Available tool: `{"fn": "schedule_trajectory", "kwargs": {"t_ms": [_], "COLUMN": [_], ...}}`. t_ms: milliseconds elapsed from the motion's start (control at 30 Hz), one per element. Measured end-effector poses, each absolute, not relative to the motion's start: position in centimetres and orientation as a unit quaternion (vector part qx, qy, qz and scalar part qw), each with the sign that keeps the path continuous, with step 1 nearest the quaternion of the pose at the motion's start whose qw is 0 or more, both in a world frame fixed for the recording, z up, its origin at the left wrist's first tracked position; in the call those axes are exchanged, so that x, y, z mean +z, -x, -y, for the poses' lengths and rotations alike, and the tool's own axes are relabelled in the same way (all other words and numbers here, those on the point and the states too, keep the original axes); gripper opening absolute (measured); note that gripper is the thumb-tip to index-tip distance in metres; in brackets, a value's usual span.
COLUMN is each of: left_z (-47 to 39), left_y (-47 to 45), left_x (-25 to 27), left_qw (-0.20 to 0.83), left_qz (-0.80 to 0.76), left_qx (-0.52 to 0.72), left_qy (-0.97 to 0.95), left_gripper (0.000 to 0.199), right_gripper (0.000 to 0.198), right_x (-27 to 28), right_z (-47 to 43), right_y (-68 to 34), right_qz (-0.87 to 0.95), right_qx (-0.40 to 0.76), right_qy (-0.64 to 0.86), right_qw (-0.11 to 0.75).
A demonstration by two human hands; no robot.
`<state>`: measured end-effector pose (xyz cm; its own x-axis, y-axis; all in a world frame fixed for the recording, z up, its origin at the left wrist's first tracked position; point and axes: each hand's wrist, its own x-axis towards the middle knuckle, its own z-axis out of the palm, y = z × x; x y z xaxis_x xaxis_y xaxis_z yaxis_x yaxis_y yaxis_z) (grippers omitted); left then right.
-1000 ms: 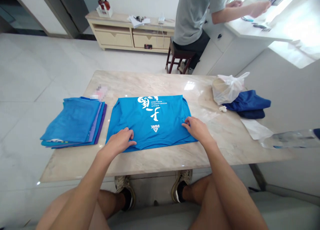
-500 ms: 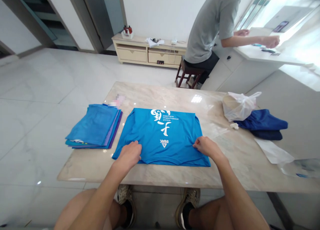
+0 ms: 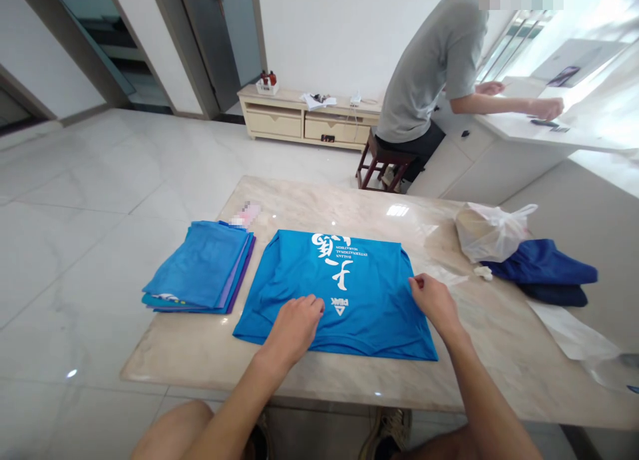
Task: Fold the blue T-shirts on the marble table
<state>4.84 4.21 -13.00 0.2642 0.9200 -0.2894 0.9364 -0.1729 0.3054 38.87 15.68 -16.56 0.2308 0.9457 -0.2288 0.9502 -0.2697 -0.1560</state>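
Now the left hand [image 3: 297, 323] has moved inward over the blue shirt [image 3: 372, 297], grip unclear.

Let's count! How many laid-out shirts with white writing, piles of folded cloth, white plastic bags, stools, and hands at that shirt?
Laid-out blue shirt: 1
Pile of folded cloth: 1
White plastic bag: 1
Stool: 1
Hands at the shirt: 2, left hand and right hand
Total: 6

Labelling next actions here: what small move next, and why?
Probably smooth the blue PEAK T-shirt with the left hand: creases show toward its near edge, and that hand is over the fabric, while the right hand is at its side edge.
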Motion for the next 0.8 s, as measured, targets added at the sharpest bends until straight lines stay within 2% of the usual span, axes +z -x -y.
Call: {"fn": "schedule_trajectory", "kwargs": {"t_ms": [133,233,333,400,533,633,800], "left_z": [-4.2,-3.3,-2.4,-2.2,-2.3,-2.6,-4.5], "left_y": [-9.3,-13.1,-15.8,-16.5,-16.7,-17.6,-21.2], "left_x": [-14.5,-15.6,-16.3,-16.6,-17.4,-18.1,-19.0], "left_qw": [0.224,0.239,0.255,0.272,0.331,0.38,0.482], "left_qz": [-0.57,-0.518,-0.484,-0.492,-0.546,-0.555,-0.575], "left_qx": [0.026,0.05,0.062,0.082,0.131,0.181,0.253], "left_qy": [-0.79,-0.82,-0.835,-0.823,-0.758,-0.717,-0.611], "left_gripper": [0.034,0.028,0.019,0.021,0.038,0.055,0.097], "right_gripper": [0.056,0.07,0.066,0.06,0.045,0.035,0.034], "right_x": [-17.4,-18.1,-18.5,-18.5,-17.9,-17.6,-17.5], "right_z": [-16.6,-16.9,-16.9,-16.6,-15.9,-15.4,-15.0], "right_y": [-40.7,-41.5,-41.4,-40.9,-39.7,-38.9,-36.8], "right_qz": [-0.562,-0.561,-0.577,-0.591,-0.629,-0.648,-0.65], "right_qx": [-0.155,-0.181,-0.207,-0.22,-0.251,-0.234,-0.235], "right_qy": [-0.812,-0.807,-0.789,-0.774,-0.732,-0.722,-0.722], "right_qw": [0.031,0.041,0.043,0.052,0.077,0.062,0.008]}}
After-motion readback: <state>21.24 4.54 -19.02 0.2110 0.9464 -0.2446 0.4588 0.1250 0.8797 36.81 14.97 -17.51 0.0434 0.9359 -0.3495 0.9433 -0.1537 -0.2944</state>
